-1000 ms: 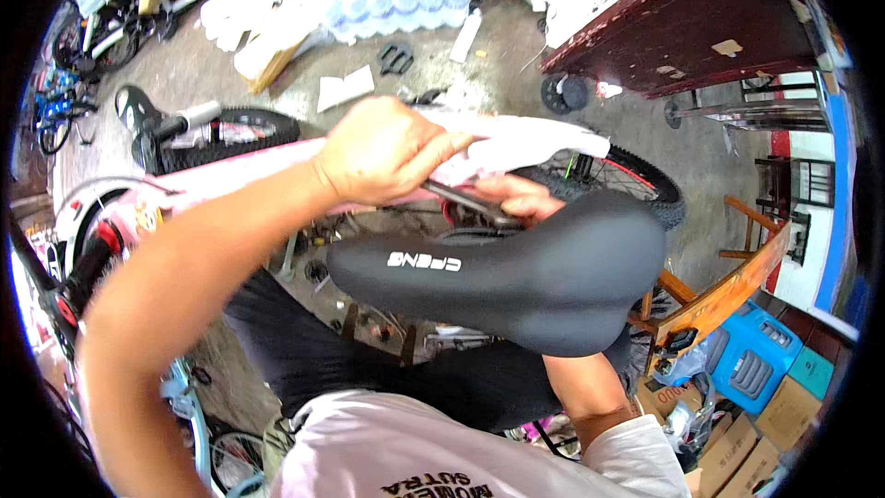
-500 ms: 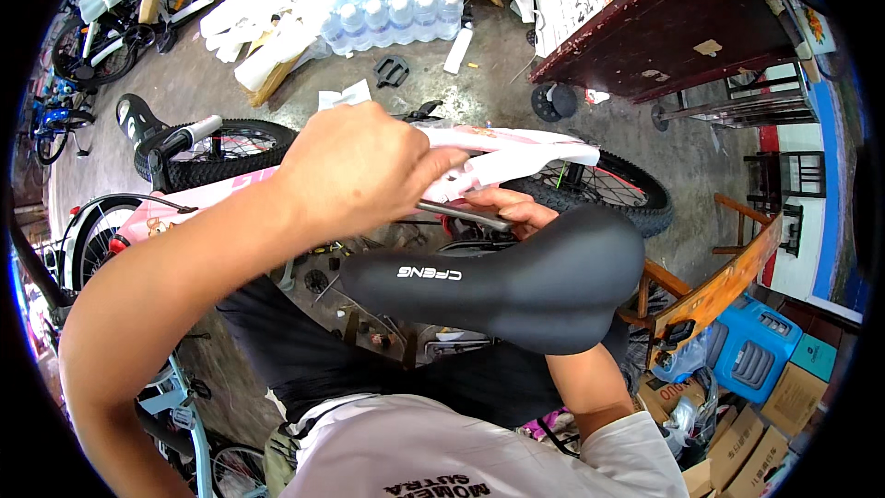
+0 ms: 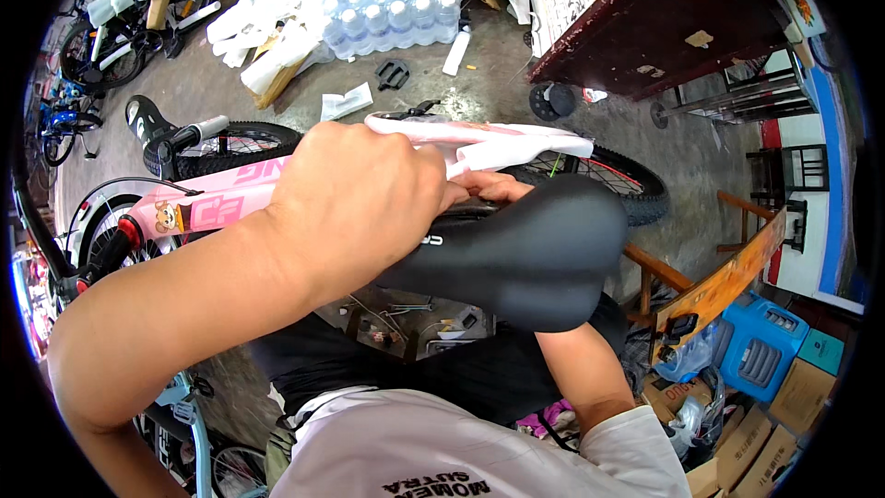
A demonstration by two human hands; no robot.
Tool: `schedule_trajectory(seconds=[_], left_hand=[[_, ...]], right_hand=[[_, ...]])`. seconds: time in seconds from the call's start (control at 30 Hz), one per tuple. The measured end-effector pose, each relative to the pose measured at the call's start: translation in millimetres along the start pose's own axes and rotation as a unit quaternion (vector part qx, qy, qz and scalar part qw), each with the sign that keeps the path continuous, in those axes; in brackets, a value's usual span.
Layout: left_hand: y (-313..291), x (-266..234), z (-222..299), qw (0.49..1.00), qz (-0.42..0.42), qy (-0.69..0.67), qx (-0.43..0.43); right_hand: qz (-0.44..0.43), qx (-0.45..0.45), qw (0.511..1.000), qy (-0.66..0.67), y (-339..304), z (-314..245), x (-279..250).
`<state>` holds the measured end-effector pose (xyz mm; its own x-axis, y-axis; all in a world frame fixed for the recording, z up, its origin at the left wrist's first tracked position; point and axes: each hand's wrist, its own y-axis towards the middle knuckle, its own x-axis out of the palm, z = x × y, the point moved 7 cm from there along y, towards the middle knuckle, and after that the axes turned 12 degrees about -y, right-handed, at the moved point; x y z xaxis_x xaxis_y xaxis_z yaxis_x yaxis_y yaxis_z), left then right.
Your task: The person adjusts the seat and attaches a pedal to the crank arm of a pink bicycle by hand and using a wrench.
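Note:
A black bicycle saddle lies in front of my body, its narrow nose pointing left and partly covered by my left forearm. Behind its nose, my left hand is closed, thumb and fingertips pressed together. Reaching up under the saddle, my right hand shows only bent fingers, which meet the left fingertips. A dark piece shows just below the fingers; what they grip is hidden. Just beyond is a pink bicycle frame with a cartoon picture, and white wrapping covers part of its tubing.
Bottled water in a pack stands at the far side, with a loose pedal nearby. A dark red cabinet is at far right. Near right are a wooden bench, a blue plastic stool and cartons. Tools lie below the saddle.
My left hand has moved slightly right and down, its fingertips now at my right fingers. The grey metal bar between my hands is now mostly hidden. The saddle has shifted slightly left in view.

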<state>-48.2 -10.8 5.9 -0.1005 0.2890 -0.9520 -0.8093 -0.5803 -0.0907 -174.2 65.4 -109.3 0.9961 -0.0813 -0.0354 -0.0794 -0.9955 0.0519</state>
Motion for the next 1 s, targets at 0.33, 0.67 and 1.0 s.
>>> schedule_trajectory(seconds=[0.33, 0.67, 1.0], left_hand=[[10, 3, -3, 0.996, -0.043, 0.027, -0.077], [14, 5, -10, 0.995, -0.049, -0.053, -0.074], [14, 13, -19, 0.994, -0.055, -0.082, -0.046]], right_hand=[[-0.083, 0.067, 0.994, 0.009, 13, -10, 4], [-0.061, 0.081, 0.994, 0.037, 5, 0, 3], [-0.011, 0.076, 0.997, 0.022, 4, 1, -5]])
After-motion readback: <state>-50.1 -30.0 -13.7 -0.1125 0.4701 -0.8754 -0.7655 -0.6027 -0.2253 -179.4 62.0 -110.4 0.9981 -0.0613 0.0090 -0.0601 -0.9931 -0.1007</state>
